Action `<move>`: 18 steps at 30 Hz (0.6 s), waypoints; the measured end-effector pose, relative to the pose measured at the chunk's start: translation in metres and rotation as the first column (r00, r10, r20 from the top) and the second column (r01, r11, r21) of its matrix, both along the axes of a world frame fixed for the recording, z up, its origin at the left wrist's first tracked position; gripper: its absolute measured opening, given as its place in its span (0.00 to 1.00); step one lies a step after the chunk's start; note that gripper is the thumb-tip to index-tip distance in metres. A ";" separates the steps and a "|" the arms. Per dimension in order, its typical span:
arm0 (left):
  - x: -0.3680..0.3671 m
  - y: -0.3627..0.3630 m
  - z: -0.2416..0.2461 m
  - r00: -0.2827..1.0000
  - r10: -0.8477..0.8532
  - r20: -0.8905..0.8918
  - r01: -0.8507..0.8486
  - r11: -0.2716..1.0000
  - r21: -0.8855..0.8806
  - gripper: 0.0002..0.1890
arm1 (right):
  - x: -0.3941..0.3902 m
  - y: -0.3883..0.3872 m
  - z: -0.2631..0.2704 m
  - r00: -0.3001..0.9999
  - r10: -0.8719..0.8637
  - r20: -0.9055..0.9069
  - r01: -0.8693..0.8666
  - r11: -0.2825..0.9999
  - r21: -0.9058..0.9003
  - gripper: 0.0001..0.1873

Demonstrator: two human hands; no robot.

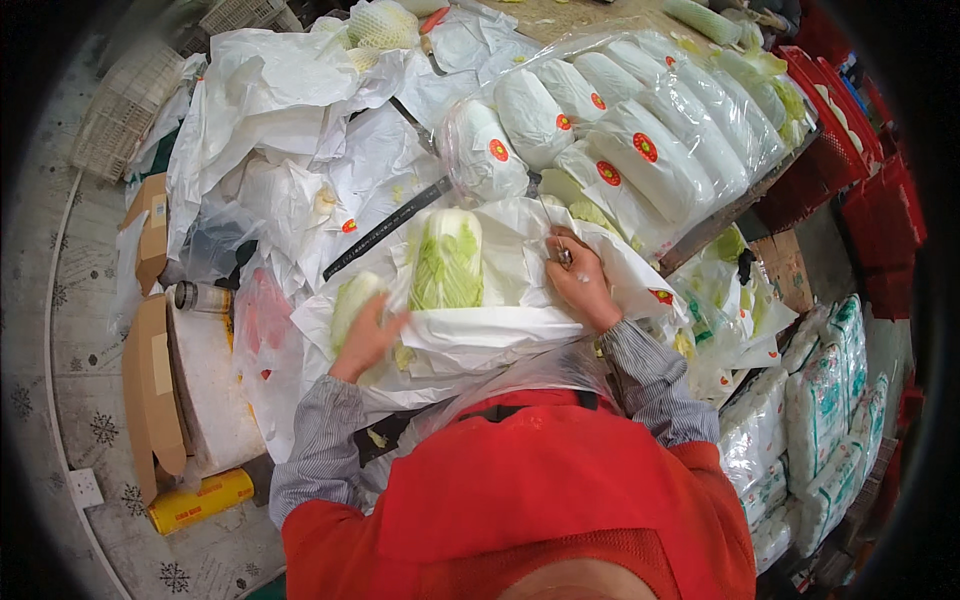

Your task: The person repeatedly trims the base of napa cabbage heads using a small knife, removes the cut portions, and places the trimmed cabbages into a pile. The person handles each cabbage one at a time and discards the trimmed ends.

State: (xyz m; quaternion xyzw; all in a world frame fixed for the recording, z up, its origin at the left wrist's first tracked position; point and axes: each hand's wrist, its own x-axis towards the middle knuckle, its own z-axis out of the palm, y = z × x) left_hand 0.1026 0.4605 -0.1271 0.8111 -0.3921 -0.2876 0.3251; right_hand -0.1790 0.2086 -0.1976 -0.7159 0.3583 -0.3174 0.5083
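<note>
A trimmed napa cabbage [448,262] lies on white wrapping paper [499,330] in front of me, its white base pointing away. My left hand [369,336], blurred, is beside a second pale green cabbage or loose leaf [354,300]; its thumb and fingers are apart. Whether it touches that piece is unclear. My right hand [583,281] grips a knife [564,255] over the paper's right side, with the thin blade pointing away from me. Just beyond, pale cabbage leaves [592,214] lie by the wrapped heads.
Paper-wrapped cabbages with red stickers [645,146] lie under clear film at back right. A black strap [386,227] crosses the paper at left. Crumpled white paper [281,79] covers the far left. Red crates [825,127] and plastic-wrapped packs [817,420] stand at right.
</note>
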 end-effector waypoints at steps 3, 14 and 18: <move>0.004 -0.038 0.016 0.986 0.161 -0.042 -0.166 0.971 -0.174 0.48 | -0.001 0.003 -0.003 0.999 0.039 0.018 -0.037 0.993 -0.110 0.18; -0.004 -0.128 -0.001 0.942 0.015 -0.336 -0.023 1.000 -0.021 0.44 | -0.030 0.020 0.033 0.992 -0.126 -0.022 0.119 0.974 -0.191 0.26; 0.032 -0.067 -0.003 0.661 -0.168 -0.731 -0.221 0.887 -0.404 0.29 | -0.047 0.018 0.032 0.979 -0.109 -0.174 0.090 0.989 -0.113 0.31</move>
